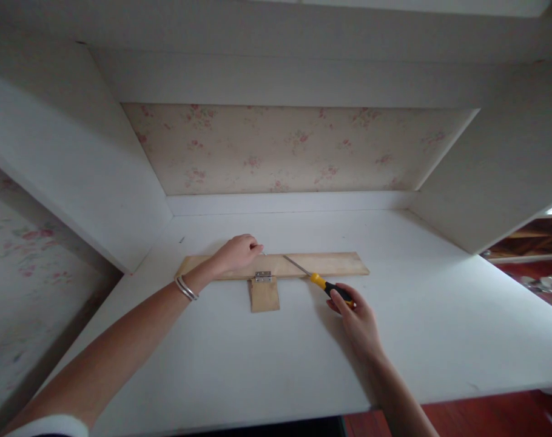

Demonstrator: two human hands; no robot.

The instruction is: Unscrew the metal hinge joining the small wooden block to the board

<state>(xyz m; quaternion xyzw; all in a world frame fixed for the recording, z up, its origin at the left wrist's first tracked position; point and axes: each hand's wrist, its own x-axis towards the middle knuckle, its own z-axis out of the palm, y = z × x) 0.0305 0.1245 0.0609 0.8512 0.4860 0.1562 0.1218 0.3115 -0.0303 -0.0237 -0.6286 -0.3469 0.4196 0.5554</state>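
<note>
A long wooden board [324, 263] lies flat on the white desk. A metal hinge [263, 276] joins its front edge to a small square wooden piece [264, 295]. Just above the board, behind the hinge, my left hand [239, 250] is closed in a pinch, with a tiny pale thing at the fingertips that is too small to name. My right hand [355, 315] grips a screwdriver [319, 281] by its yellow and black handle. The shaft points up and left, its tip over the board to the right of my left hand.
White side panels [85, 133] and an upper ledge surround the white desk [239, 370]. Flowered wallpaper [280, 149] shows behind. A small dark object [182, 240] lies at the desk's back left. Beyond the front edge is a red floor [494, 419].
</note>
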